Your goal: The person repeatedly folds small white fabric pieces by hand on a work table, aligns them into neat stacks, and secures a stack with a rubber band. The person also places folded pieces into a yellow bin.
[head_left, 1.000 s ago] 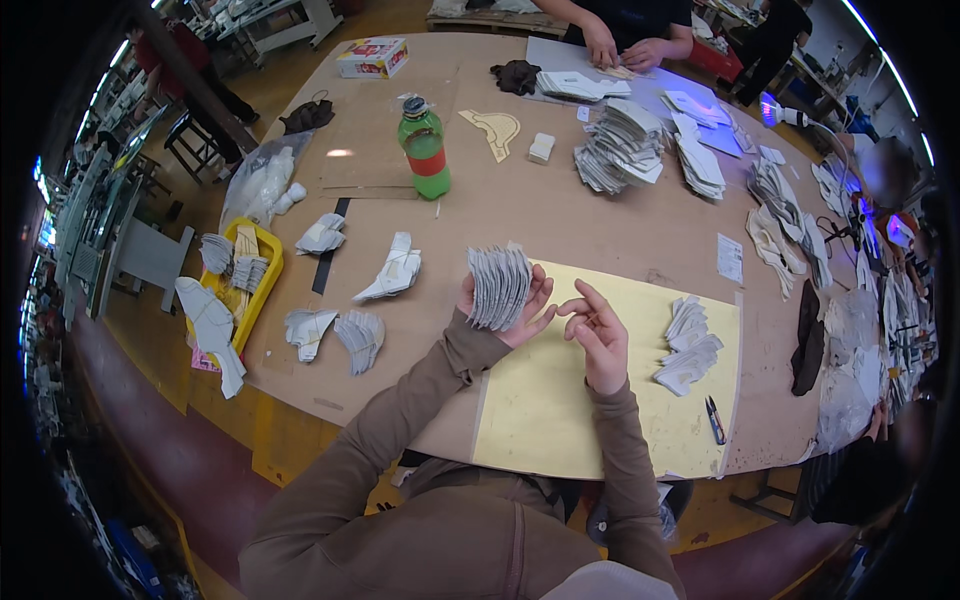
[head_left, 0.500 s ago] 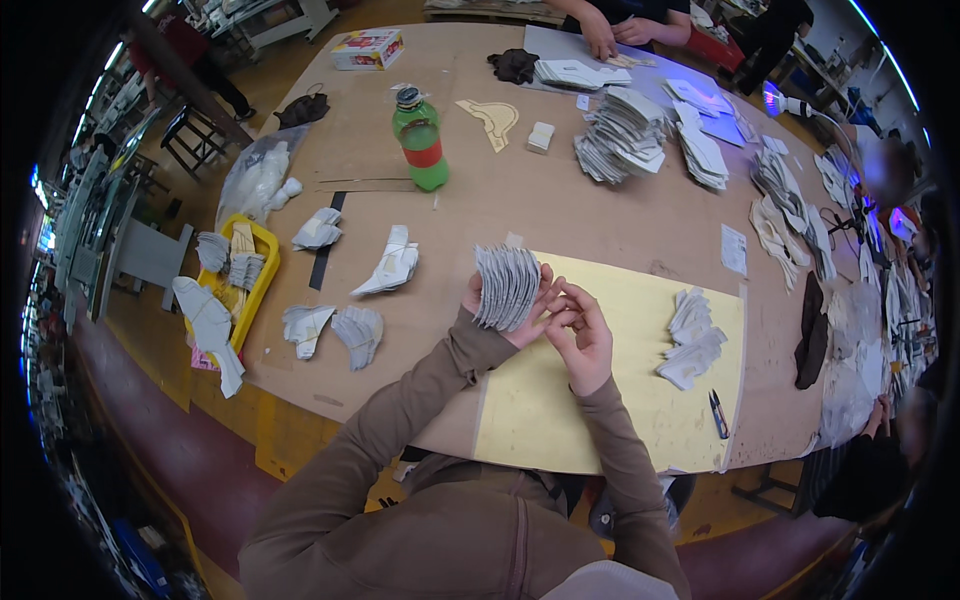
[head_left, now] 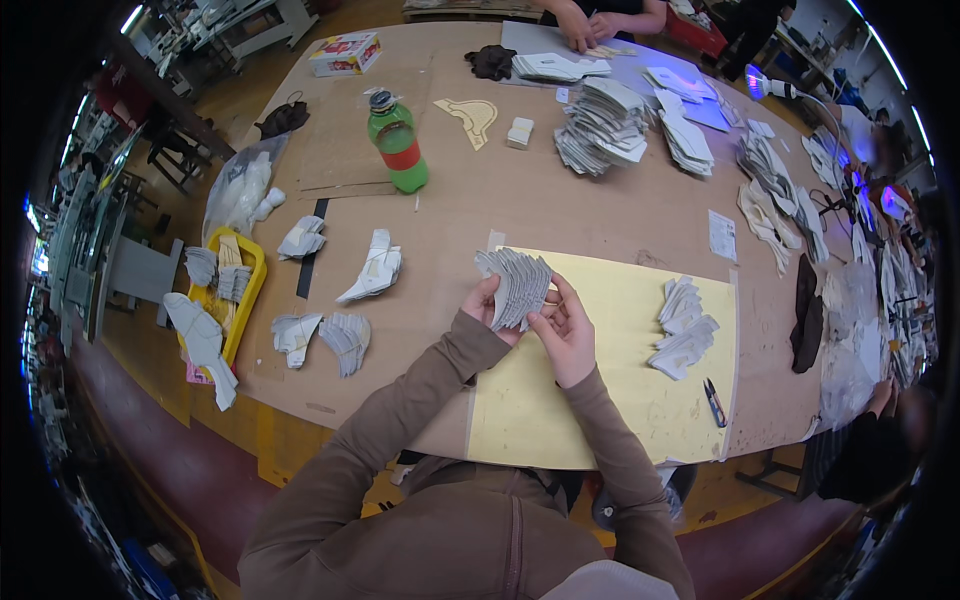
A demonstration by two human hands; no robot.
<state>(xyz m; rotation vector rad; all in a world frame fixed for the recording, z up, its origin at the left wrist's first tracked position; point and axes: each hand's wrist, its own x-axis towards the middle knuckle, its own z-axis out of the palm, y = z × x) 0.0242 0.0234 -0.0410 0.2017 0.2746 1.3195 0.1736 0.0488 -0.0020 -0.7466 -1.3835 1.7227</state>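
A fanned stack of grey-white cut pieces (head_left: 520, 284) is held above the yellow sheet (head_left: 570, 420). My left hand (head_left: 484, 304) grips its left side and supports it from below. My right hand (head_left: 568, 338) closes on the right edge, its thumb at the near corner and its fingers behind. To the right on the sheet lie two loose bundles of similar pieces (head_left: 684, 325). Small dark thread snips (head_left: 714, 402) rest near the sheet's right edge.
Several tied bundles (head_left: 346, 342) lie left, beside a yellow basket (head_left: 257, 275) of pieces. A green bottle (head_left: 398, 142) stands beyond. Tall stacks (head_left: 604, 127) occupy the far right. Across the table, another person's hands (head_left: 590, 27) work on pieces. A lamp (head_left: 768, 84) glows violet.
My right hand has gone from pinched fingers beside the stack to gripping its right edge. The stack now leans and fans more to the right. The whole view has shifted slightly.
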